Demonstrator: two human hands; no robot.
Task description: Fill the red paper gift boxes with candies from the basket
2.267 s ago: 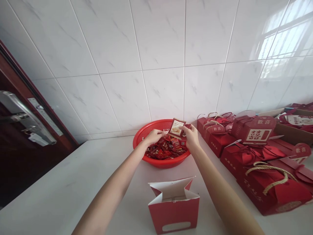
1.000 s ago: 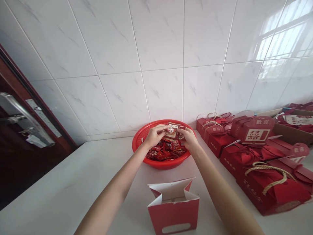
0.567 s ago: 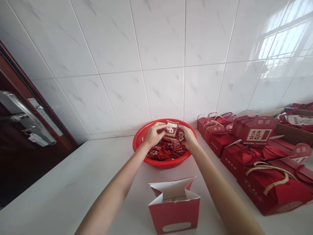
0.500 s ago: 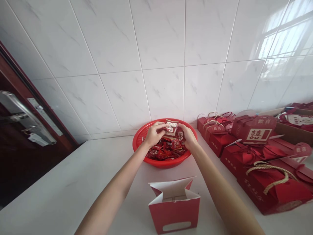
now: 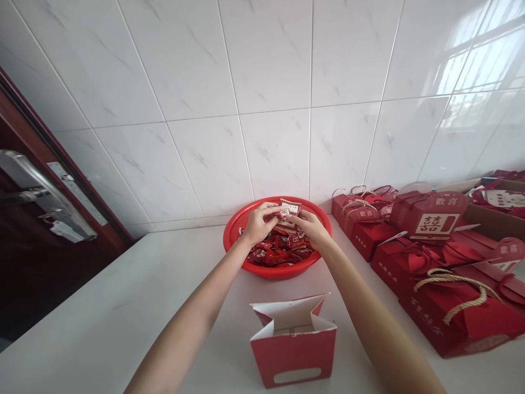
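Over the red plastic basket (image 5: 283, 271), my left hand (image 5: 261, 223) is closed, fingers pinching a small wrapped candy packet (image 5: 289, 208) with a white printed label. My right hand (image 5: 314, 230) meets it from the other side, its thumb and fingers pressed on the packets by the left fingertips. Parts of the packets are hidden behind the fingers. Many red wrapped candies (image 5: 279, 253) lie in the basket beneath both hands. Nearer to me, between my forearms, an open red paper gift box (image 5: 293, 353) stands upright with its white inside showing.
Red gift boxes with rope handles (image 5: 459, 306) are crowded along the right side, one small box (image 5: 435, 216) on top. Behind them is a cardboard carton (image 5: 488, 221). A white tiled wall (image 5: 270, 153) backs the white table (image 5: 164, 273). A dark door (image 5: 49, 202) is at left.
My right hand has moved left from the basket's right side to the packet at my left fingertips. My left hand has stayed nearly still. The view has shifted slightly.
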